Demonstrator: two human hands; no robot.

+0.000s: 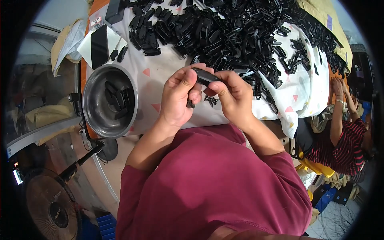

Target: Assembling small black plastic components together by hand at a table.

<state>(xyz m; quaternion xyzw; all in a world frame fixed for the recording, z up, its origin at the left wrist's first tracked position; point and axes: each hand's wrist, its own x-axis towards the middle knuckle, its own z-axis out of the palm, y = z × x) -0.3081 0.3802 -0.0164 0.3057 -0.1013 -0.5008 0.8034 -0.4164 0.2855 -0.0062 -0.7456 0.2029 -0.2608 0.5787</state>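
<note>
**Glossy, elongated black plastic piece (206, 76), held at both ends**

On my feed, a round silver metal bowl (93, 114) gathers black plastic parts (117, 98), probably for easy reach. Over the white-clothed table (150, 88), the left hand (180, 92) pinches the piece; the right hand (235, 94) clamps its other end, seemingly steadying it. A black plastic heap (224, 36) spreads behind.

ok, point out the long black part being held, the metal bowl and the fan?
Long black part (205, 77): head view, middle of its exposed surface.
Metal bowl (94, 102): head view, bare inner wall, left side.
Fan (59, 215): head view, hub at the centre.
</note>
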